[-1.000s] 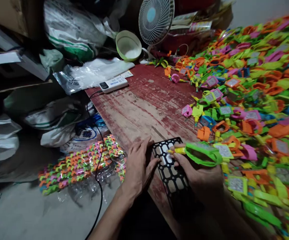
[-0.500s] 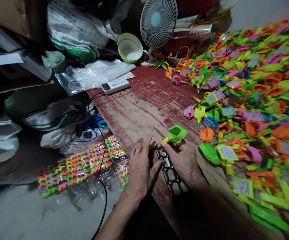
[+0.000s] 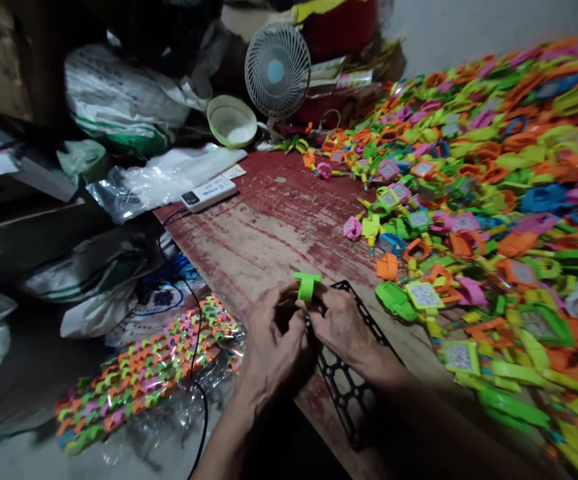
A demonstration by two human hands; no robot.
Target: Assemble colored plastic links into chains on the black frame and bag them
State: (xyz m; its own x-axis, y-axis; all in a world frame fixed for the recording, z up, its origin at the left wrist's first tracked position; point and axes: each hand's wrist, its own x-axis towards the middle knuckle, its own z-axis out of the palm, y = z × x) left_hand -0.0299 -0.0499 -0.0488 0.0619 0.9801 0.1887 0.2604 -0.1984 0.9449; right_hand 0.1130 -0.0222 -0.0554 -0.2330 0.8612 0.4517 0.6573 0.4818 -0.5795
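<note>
Tray, black open grid, sits at the near edge of the worn red tabletop; can't tell what supports its near end. Green piece is up at the tray's far left corner, between both hands' fingertips. Left hand: just left of the tray, fingers curled, narrow, on the green piece. Right hand: over the tray's far part, fingers bent in narrow on the same piece. Exact finger contact hidden by knuckles.

Right of the tray: big pile of coloured plastic pieces, orange, green, yellow, pink, blue, some with square puzzle faces. Left of and below the tray: clear-bagged strips of small coloured parts, black cable crossing in front. Well beyond the tray: white power strip, bowl, fan.
</note>
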